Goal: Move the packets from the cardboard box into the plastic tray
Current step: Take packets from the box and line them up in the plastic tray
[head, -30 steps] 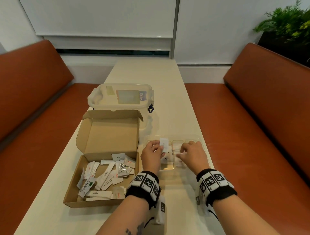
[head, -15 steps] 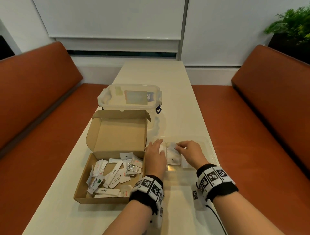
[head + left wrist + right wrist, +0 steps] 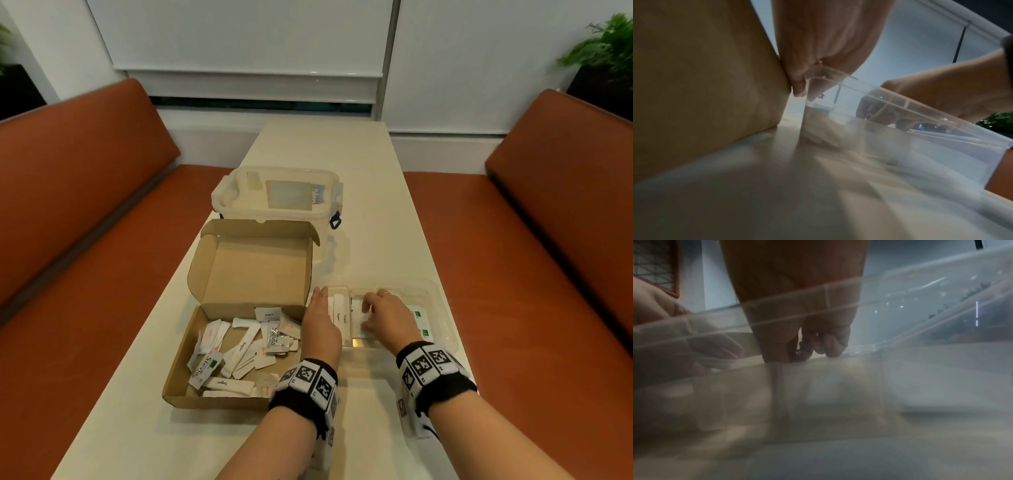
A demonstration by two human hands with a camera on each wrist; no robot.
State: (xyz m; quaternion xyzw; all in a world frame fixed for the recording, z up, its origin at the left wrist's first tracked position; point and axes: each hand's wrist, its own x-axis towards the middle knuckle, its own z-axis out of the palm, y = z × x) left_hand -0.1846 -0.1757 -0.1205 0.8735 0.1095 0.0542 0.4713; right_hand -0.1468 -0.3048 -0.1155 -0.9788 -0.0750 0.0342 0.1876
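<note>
The open cardboard box (image 3: 178, 383) lies left of centre with several white packets (image 3: 239, 353) loose inside. To its right is the clear plastic tray (image 3: 442, 315), holding sugar sticks (image 3: 339, 315) on the left and Stevia packets (image 3: 419, 317) on the right. My left hand (image 3: 320, 322) is at the tray's left wall. In the left wrist view the left hand (image 3: 803, 91) has its thumb inside and its fingers outside the tray (image 3: 920, 129), beside the box (image 3: 705, 81). My right hand (image 3: 383, 311) curls its fingers onto a white packet (image 3: 358, 322) in the middle compartment. The right hand (image 3: 807, 350) shows blurred through the tray wall (image 3: 920, 305).
A lidded clear plastic container (image 3: 277, 195) stands right behind the box. The long cream table (image 3: 325, 154) runs away from me between two orange benches (image 3: 85, 240) (image 3: 531, 257). A plant (image 3: 609, 44) is at the far right.
My left hand let go of the packet it held upright and moved to the tray's left wall. My right hand shifted slightly over the middle compartment. The head view tilted upward.
</note>
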